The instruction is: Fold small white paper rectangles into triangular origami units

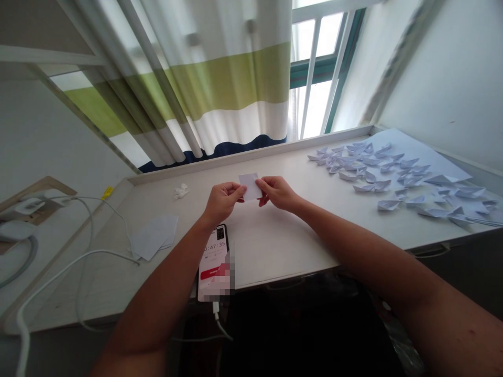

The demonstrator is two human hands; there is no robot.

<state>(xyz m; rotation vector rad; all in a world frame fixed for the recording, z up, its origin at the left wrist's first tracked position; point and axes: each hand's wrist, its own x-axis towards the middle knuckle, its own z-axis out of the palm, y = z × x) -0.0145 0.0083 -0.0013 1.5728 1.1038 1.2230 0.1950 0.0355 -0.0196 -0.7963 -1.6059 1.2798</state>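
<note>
A small white piece of paper (250, 187), roughly square, is held up above the middle of the desk. My left hand (223, 201) pinches its left edge between thumb and fingers. On the opposite edge, my right hand (278, 191) grips it the same way, with the thumb facing me. Whether the paper is folded in layers I cannot tell. Many folded paper boats (371, 186) lie spread over the right side of the desk. Loose white paper sheets (151, 238) sit to the left of my left forearm.
A phone (212, 262) with a charging cable (216, 309) lies at the desk's front edge. Crumpled tissue (181, 191) is left of my hands. White cables (78, 256) cross the left side. A large white sheet (416, 152) lies at the back right. The desk (271, 251) has a raised back rim.
</note>
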